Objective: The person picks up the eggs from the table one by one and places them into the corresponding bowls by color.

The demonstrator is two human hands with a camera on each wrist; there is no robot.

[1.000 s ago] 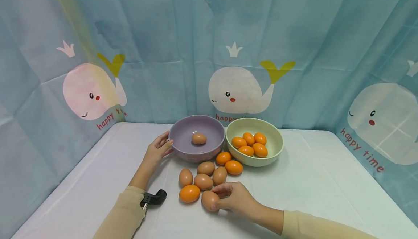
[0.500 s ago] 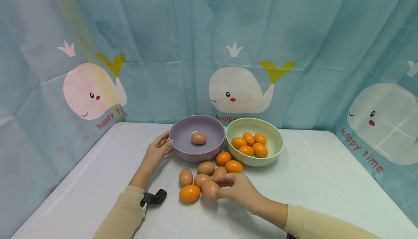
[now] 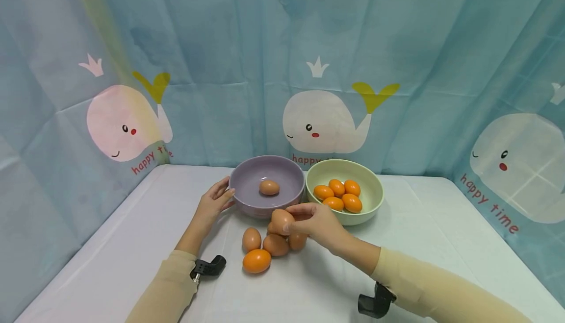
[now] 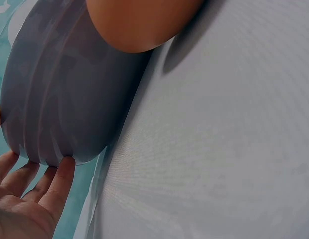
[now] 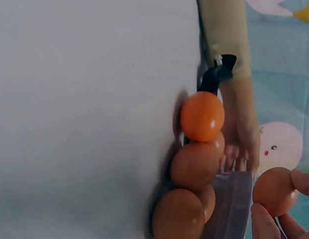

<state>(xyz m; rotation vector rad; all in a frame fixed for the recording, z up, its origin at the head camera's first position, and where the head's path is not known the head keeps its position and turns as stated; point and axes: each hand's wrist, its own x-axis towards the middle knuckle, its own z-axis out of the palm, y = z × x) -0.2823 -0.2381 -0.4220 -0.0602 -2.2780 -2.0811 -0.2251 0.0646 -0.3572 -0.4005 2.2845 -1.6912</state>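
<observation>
In the head view my right hand (image 3: 320, 226) pinches a brown egg (image 3: 281, 221) between thumb and fingertips, raised in front of the purple bowl (image 3: 289, 204). The right wrist view shows that same egg (image 5: 274, 193) in the fingers. My left hand (image 3: 215, 199) holds the left side of the purple bowl, its fingertips against the outer wall (image 4: 79, 94) in the left wrist view. One brown egg (image 3: 269, 187) lies inside this bowl. Several brown eggs (image 3: 275, 245) and an orange egg (image 3: 256, 261) rest on the table; others are partly hidden behind the right hand.
A light green bowl (image 3: 375, 193) stands right beside the purple one, with several orange eggs (image 3: 351, 203) in it. White cloth covers the table (image 3: 441, 244). Behind hangs a blue curtain (image 3: 247, 68) with whale prints. Black cameras (image 3: 375, 303) sit at both wrists.
My right hand has lifted the brown egg off the table and carried it away from me towards the purple bowl. The left hand and both bowls have stayed put.
</observation>
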